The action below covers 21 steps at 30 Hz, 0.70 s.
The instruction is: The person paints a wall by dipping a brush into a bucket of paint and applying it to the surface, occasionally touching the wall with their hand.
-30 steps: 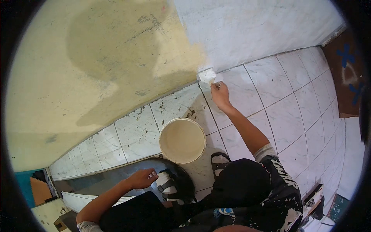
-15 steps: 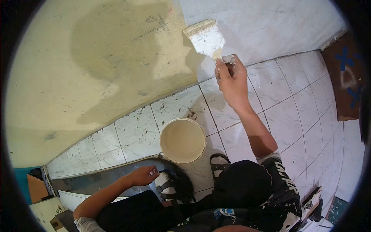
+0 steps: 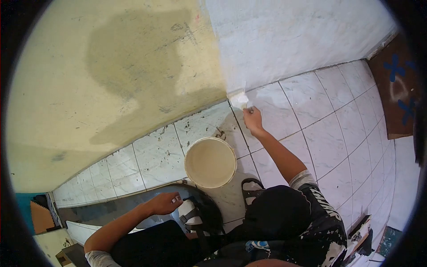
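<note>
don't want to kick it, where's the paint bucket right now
In the head view the paint bucket stands on the tiled floor, just ahead of the sandals, between the left hand and the right hand holding the brush.

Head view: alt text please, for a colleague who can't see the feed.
The right hand holds a paintbrush against the foot of the wall, where yellow paint gives way to white, just above the tiled floor. A round bucket of pale paint stands on the tiles close by, and the left hand rests empty near a sandal.
</note>
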Available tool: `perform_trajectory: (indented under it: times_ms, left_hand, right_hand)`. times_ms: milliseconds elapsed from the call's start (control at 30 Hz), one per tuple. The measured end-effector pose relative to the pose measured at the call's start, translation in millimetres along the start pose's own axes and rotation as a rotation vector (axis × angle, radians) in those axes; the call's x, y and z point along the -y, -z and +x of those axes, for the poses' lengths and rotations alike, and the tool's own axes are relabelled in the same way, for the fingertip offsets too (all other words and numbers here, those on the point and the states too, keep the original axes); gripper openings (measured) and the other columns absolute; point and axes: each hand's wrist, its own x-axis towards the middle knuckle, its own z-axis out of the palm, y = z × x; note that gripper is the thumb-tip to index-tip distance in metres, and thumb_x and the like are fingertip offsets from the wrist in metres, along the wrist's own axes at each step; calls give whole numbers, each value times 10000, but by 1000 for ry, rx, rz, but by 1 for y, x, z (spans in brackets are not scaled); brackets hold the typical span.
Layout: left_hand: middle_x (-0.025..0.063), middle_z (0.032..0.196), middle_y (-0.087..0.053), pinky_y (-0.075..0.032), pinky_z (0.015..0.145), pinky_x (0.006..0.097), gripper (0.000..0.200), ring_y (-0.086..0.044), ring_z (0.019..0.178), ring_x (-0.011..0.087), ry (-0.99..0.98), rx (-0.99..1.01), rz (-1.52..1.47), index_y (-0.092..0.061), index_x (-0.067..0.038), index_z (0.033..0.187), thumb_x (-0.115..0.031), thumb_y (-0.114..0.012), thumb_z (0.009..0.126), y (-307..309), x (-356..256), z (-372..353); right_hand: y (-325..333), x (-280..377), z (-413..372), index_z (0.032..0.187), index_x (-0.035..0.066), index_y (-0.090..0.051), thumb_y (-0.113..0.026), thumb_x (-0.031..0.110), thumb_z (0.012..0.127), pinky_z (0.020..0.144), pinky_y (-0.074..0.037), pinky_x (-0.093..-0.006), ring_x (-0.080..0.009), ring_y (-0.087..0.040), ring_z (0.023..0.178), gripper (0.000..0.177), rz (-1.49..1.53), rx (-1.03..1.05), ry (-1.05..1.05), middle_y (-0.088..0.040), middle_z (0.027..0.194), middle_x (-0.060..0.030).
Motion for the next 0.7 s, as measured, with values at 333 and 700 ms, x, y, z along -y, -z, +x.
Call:
perform_trajectory:
  times_ms: [333,700]
  left_hand:
    - [221,1041,-699,-540,865,448,432,-678,985,365,-5,-5,25,-619,-3,1135,-412,-544,1018,0,-6,-5]
    - [204,1089,-688,-552,857,439,419,-683,983,333,-55,1,52,-610,-1,1154,-396,-538,1033,9,-14,5]
  right_hand:
    - [2,111,-15,983,-84,-600,-623,186,951,717,-500,-358,-226,-633,797,273,17,2,86,-686,891,-186]
    - [43,258,-87,903,48,-522,-594,133,1005,474,-323,-242,-43,-422,563,150,303,66,457,-517,683,13]
